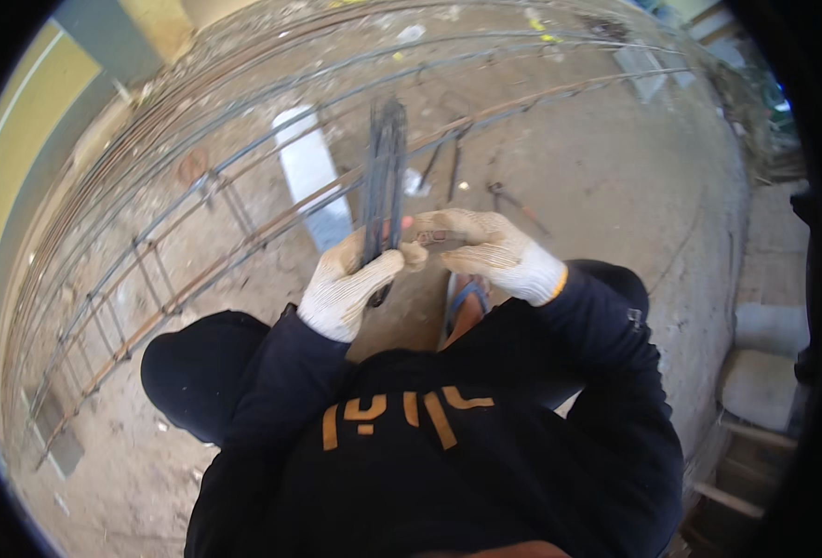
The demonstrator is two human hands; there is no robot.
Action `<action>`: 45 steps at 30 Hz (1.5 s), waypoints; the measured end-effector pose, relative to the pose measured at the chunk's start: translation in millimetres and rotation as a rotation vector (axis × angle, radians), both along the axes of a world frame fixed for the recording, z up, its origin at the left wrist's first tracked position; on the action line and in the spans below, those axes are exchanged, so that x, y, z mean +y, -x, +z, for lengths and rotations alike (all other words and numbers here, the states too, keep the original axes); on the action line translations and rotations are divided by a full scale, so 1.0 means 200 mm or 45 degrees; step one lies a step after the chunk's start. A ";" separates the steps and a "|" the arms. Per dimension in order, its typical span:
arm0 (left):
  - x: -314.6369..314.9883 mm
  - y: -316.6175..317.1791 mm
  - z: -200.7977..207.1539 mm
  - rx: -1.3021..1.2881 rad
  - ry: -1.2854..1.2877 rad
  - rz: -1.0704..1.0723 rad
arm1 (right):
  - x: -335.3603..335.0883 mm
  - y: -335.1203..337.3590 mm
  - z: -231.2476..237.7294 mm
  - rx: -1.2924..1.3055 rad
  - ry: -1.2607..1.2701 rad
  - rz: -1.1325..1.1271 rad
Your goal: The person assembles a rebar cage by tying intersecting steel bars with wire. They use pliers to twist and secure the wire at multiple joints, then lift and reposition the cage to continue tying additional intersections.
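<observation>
My left hand [350,284], in a white knit work glove, is closed around a bundle of thin dark wires [386,153]. The bundle stands out away from me, and its short lower end pokes out below my thumb. Close beside it is my gloved right hand [490,251], its fingers bent in toward the left hand's fingertips. A small dark patch shows between the right fingers and thumb, too unclear to name. Past the hands lies a long cage of steel reinforcing bars [234,251], with cross ties along it.
A pale flat board [313,177] lies partly under the bars. Dark long-handled tools [513,200] rest on the dirty floor to the right. A yellow and grey wall [34,139] rises at left. My foot in a blue-strapped sandal [469,302] is below my hands.
</observation>
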State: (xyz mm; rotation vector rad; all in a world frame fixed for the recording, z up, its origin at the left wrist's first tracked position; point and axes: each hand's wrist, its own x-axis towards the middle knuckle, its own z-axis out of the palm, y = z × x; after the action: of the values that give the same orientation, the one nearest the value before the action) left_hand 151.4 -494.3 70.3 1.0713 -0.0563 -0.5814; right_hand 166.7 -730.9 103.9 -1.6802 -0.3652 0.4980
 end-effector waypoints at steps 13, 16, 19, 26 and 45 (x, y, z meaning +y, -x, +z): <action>0.05 0.05 -0.10 0.028 -0.294 -0.047 | 0.09 -0.20 -0.22 0.319 0.024 0.120; 0.06 0.08 -0.09 0.136 -0.158 0.108 | 0.08 -0.20 -0.21 0.376 0.065 0.095; 0.05 0.09 -0.08 0.095 -0.165 0.216 | 0.09 -0.19 -0.20 0.516 0.074 0.055; 0.06 0.04 0.06 -0.295 -0.788 -0.046 | 0.14 -0.15 -0.21 0.549 -0.399 0.312; -0.02 0.10 0.12 -0.463 -1.146 0.230 | 0.31 -0.05 -0.47 0.579 -0.169 -0.324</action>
State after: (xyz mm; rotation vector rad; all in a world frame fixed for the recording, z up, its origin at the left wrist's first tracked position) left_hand 131.7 -498.3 95.0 2.0273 -0.0112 -0.2223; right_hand 176.4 -668.6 10.8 -1.4094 0.1435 0.6305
